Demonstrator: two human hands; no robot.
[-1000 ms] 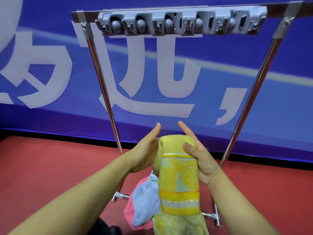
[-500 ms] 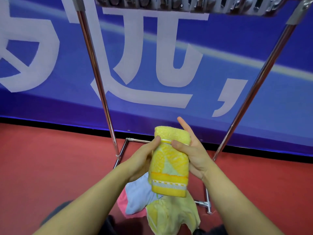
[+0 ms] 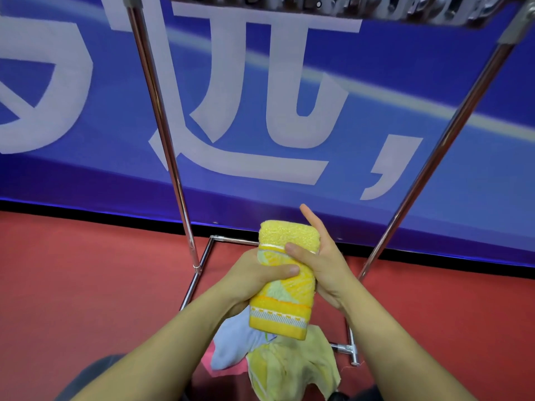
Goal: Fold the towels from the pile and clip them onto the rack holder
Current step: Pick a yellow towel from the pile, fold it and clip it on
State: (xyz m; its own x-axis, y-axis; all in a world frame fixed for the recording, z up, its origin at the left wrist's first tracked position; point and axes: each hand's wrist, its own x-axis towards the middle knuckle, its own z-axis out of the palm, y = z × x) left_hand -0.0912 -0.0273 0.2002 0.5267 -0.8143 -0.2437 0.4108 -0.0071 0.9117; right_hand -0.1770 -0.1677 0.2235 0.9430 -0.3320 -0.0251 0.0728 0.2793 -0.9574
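Since the earlier frame both hands dropped lower and drew in, away from the grey clip bar (image 3: 333, 7) now cut by the top edge; folding looks done, clipping not yet. Left hand (image 3: 254, 277) wraps the folded yellow terry towel (image 3: 285, 280), thumb across its front. Right hand (image 3: 324, 263) presses its other side, thumb over the front, index finger straight up, other fingers hidden. Below the towel lies the pile of blue, pink and pale yellow cloths (image 3: 269, 360) on the red floor (image 3: 86, 285). Chrome rack posts (image 3: 162, 131) flank the towel, well apart; space above it up to the bar is open for the lift.
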